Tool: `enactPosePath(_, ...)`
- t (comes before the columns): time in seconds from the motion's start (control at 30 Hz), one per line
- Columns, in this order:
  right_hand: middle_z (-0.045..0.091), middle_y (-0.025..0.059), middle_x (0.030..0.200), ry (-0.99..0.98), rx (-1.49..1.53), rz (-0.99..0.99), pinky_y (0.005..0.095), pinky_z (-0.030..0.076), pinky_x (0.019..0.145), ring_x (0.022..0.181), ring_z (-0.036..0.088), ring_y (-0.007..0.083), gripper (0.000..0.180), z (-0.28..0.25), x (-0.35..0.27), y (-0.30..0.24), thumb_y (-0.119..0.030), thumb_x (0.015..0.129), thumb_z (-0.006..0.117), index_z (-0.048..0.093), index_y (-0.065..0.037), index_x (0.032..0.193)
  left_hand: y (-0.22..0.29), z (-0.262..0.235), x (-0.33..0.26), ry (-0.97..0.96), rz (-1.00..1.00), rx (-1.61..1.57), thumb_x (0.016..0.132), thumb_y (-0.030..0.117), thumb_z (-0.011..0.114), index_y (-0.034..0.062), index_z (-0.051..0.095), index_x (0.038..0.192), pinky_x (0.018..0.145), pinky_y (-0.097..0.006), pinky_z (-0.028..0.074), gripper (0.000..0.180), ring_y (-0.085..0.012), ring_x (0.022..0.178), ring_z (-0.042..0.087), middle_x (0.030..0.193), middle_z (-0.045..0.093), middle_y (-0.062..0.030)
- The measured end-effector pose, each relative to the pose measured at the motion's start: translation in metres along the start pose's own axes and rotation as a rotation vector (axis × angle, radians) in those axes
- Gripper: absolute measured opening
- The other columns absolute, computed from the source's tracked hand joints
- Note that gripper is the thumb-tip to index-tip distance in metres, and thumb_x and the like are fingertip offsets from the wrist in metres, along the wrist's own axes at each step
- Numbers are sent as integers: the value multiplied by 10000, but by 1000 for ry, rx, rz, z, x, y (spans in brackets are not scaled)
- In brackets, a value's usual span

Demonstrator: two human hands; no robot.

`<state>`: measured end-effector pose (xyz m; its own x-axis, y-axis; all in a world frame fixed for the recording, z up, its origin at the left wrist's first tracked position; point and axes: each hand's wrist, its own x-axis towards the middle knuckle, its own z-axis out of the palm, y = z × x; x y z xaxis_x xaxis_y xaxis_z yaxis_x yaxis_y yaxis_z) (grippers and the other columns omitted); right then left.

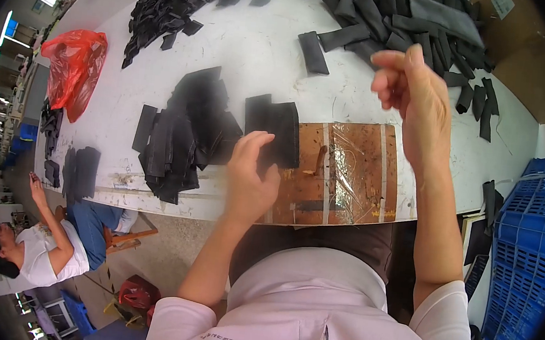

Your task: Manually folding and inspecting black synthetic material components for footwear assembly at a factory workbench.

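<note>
The black fabric piece (pixel 275 130) lies flat on the white worktop (pixel 258 49), its lower edge under the fingers of the left hand (pixel 250 177). That hand rests palm-down at the near edge of the worktop, its fingertips pressing on the piece and not closed around it. The piece's right edge overlaps a brown board (pixel 345 174) covered in clear tape, which lies just to the right of the left hand.

The right hand (pixel 412 95) is raised above the worktop, well apart from the left hand and up to its right. Its fingers are loosely curled, thumb and forefinger close together; nothing is visible in its grasp.

Just left of the left hand sits a heap of black fabric pieces (pixel 187 131), loosely stacked and fanned out. Beyond the right hand, at the far side of the worktop, lies a large pile of dark grey folded strips (pixel 395 17), with one single strip (pixel 313 51) lying apart, between that pile and the left hand. Farther left at the far edge is another scatter of small black pieces (pixel 177 1), and a red plastic bag (pixel 74 66) sits far to the left.

A blue plastic crate (pixel 530 243) stands below the right forearm's outer side. Another person in a white top (pixel 44 255) sits low to the left, beyond the worktop's edge.
</note>
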<state>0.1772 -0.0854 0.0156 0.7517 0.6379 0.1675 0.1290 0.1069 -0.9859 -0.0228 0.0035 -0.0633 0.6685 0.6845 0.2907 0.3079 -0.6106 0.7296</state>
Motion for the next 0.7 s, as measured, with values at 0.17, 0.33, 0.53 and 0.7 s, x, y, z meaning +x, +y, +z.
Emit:
enactPosePath(0.17, 497, 16, 578, -213, 118, 356, 195, 339, 472, 514, 443, 75, 471, -4, -77, 44, -429, 900, 379, 568, -11, 792, -22, 9, -10, 34, 109, 337, 639, -33, 568, -36, 483, 1022, 796, -365, 440, 392, -336, 938, 525, 1072, 498, -183)
enactPosePath(0.33, 503, 17, 593, -237, 94, 492, 195, 348, 480, 526, 438, 68, 459, -7, -107, 63, -421, 901, 388, 571, -16, 784, -37, 16, -6, 8, 104, 422, 689, -44, 554, -42, 497, 982, 773, -380, 446, 299, -352, 919, 527, 1049, 498, -191)
enactPosePath(0.53, 498, 10, 573, -252, 144, 549, 208, 363, 470, 532, 447, 69, 405, 0, -119, 69, -354, 908, 418, 577, -11, 765, -50, 14, -1, 115, 194, 388, 713, -62, 537, -50, 533, 887, 648, -336, 480, 174, -289, 730, 592, 849, 574, -132)
enactPosePath(0.7, 540, 72, 633, -270, -264, 24, 273, 418, 486, 567, 535, 145, 122, 29, -116, 41, -116, 787, 602, 576, 3, 778, -14, -4, -10, 131, -127, -108, 758, -31, 569, -39, 551, 846, 561, -218, 450, 89, -116, 626, 571, 738, 589, -72)
